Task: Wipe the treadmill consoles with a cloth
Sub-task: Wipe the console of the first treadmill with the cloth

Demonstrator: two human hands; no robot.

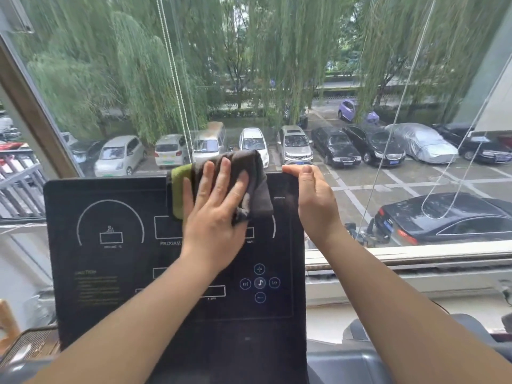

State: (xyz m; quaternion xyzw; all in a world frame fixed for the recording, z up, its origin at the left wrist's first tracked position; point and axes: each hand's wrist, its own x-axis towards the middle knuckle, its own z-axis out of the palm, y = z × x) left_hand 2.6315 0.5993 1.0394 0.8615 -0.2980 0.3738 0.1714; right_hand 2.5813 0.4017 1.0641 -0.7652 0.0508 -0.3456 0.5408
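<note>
a wide window (249,65) looks out on willows and a car park, and in front of it stands the black treadmill console (116,309). the cloth (259,184), dark grey with a green fold showing at its left, lies flat against the upper middle of the console face, its top bunched just over the rim. the left grip (216,206) is spread, fingers straight, palm pressing the cloth to the panel. much of the cloth shows beyond the fingertips and to either side, which likely gives broad contact for wiping. the right grip (314,200) clasps the console's top right edge, thumb on the rim, fingers hidden behind it, probably to steady the panel against the push.
</note>
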